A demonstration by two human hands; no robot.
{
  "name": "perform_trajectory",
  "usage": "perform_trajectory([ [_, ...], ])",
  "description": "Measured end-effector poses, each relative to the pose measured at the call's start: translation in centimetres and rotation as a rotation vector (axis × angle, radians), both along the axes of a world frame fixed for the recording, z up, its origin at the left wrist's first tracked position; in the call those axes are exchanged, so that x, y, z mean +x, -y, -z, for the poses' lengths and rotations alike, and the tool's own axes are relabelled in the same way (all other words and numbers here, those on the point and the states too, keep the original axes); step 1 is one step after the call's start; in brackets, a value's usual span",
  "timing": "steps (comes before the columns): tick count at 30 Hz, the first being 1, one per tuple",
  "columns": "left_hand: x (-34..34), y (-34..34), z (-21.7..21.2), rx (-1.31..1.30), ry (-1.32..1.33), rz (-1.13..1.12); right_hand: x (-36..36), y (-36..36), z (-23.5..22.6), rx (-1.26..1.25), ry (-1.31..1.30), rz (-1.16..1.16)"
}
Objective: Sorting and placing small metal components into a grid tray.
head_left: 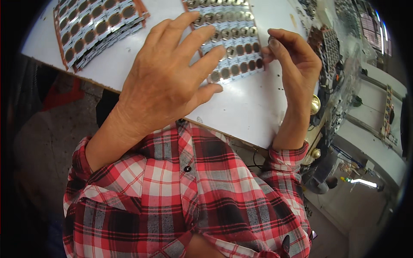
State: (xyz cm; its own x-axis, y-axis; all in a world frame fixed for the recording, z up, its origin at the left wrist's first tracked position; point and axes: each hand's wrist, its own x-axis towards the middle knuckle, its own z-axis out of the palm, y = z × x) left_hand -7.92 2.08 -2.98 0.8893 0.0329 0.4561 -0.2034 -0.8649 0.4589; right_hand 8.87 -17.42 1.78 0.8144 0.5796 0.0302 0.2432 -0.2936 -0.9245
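Observation:
A circuit board panel point(236, 47) with rows of round pads lies on the white table point(241, 105) in front of me. Its far rows carry shiny metal pieces, while several pads in the near rows show bare and dark. My left hand point(167, 73) is open, fingers spread over the panel's left edge and hiding part of it. Just off the panel's right edge, my right hand point(297, 60) is closed in a pinch of thumb and index finger. Something small and grey seems to be at its fingertips, too small to name.
At the far left stands a stack of similar panels point(94, 26) with dark round pads. Clear plastic bags point(344, 81) and a heap of dark small parts point(325, 47) line the right side. A gold-coloured round knob point(315, 104) sits by my right wrist. The table's near edge runs before my body.

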Motion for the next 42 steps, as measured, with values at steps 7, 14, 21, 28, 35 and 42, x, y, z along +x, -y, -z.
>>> perform_trajectory([
  [7,0.0,-0.1,-0.2,0.015,-0.073,-0.024,-1.5,-0.8,0.9,-0.063,0.278,-0.164],
  [14,0.2,0.3,-0.6,0.008,-0.093,-0.01,-1.7,-0.7,1.4,0.056,0.034,-0.105],
  [21,0.4,0.3,-0.6,-0.009,-0.093,-0.012,-2.2,-1.5,1.1,-0.008,0.025,-0.101],
  [28,0.6,0.1,-0.5,-0.026,-0.087,-0.005,-1.9,-1.2,1.0,-0.026,-0.015,-0.09],
  [35,0.3,0.4,-0.7,-0.044,-0.079,0.011,-2.5,-1.4,1.3,-0.041,0.03,-0.086],
  [42,0.4,0.7,-0.6,-0.056,-0.069,0.02,-2.5,-1.2,2.0,-0.079,0.185,-0.13],
])
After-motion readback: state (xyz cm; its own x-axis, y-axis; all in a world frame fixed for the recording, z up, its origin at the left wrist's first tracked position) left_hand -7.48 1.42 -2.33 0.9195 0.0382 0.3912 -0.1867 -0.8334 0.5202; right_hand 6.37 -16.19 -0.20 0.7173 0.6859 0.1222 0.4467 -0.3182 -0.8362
